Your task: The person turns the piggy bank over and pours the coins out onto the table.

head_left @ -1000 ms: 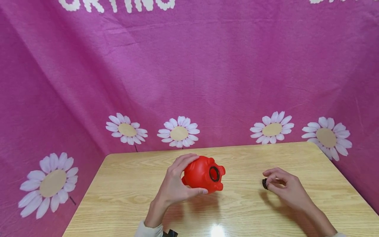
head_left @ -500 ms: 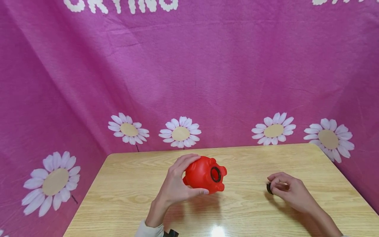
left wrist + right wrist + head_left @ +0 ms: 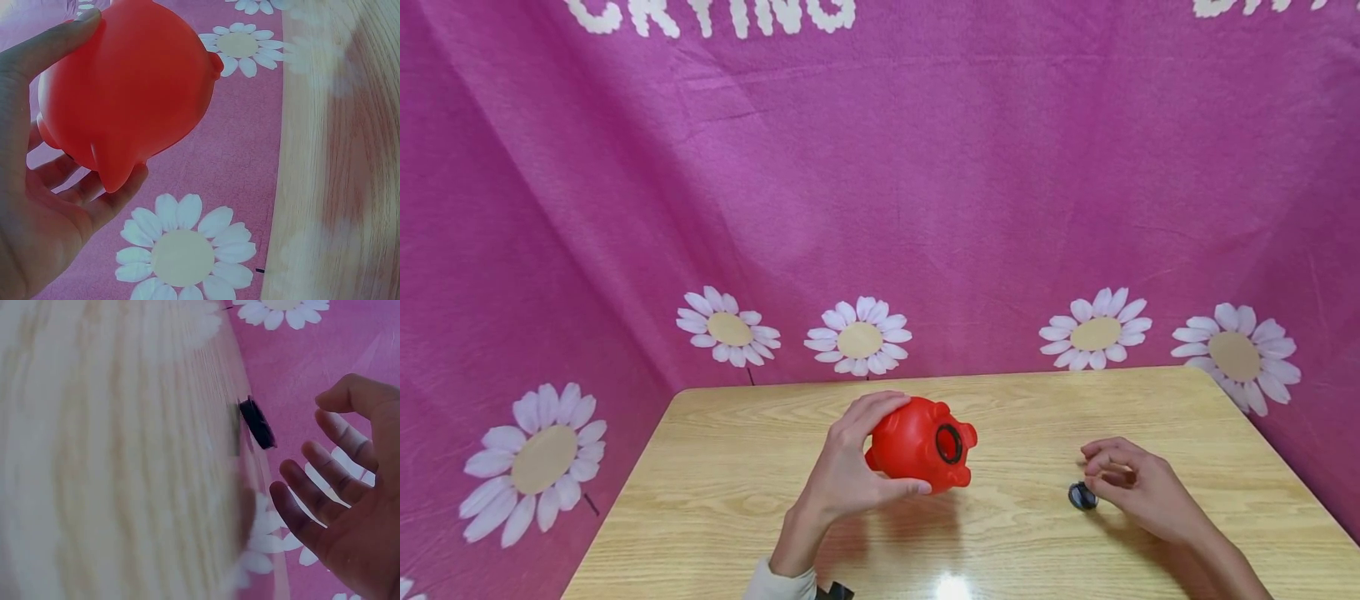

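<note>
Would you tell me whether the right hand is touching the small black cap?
Apart: the right wrist view shows a clear gap between the right hand and the black cap.

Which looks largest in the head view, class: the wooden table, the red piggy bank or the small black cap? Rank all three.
1. Wooden table, by far the largest.
2. Red piggy bank, held in the left hand.
3. Small black cap, lying on the table beside the right hand.

A staged recording booth — daisy-printed pink backdrop [image 3: 880, 183] around a wooden table [image 3: 1015, 533].
</note>
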`<state>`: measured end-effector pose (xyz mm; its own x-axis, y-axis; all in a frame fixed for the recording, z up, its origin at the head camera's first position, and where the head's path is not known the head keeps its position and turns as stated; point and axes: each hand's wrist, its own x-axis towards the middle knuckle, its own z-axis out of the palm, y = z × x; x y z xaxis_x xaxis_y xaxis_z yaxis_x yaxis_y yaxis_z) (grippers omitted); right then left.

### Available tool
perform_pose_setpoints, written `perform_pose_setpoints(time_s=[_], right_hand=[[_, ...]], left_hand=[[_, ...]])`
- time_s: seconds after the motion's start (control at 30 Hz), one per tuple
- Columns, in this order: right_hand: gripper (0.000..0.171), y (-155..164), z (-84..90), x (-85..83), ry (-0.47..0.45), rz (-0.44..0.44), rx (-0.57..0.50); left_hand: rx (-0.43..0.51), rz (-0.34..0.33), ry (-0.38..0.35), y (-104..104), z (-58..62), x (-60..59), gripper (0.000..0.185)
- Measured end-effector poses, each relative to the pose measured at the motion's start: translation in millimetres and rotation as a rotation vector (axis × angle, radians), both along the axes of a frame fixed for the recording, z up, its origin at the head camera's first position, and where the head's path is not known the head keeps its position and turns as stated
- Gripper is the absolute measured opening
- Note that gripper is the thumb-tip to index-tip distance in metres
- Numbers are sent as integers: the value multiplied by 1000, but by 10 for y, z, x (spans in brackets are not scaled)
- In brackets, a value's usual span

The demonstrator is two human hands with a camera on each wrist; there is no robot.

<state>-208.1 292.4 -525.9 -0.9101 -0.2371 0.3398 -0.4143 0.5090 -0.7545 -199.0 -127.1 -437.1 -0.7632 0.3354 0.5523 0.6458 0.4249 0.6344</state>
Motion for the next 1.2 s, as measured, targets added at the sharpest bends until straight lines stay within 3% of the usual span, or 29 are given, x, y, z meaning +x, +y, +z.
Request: perform_pose_setpoints(time_s=[0.2,0.5,0.77,1.2], right_hand=[[20,-83,72,-8,62,8,5],[24,-398,354,-73,98,24,4],[24,-762,529,-155,127,94,-58],[20,-1156,666,-249,111,191,-180]], left_hand=[[-5,5,6,-4,5,-1,88],[-10,-10,-4,5,3,0,87],[-7,-17,-8,10,-7,2,88],[-18,-59,16,16,-23,-22,88]])
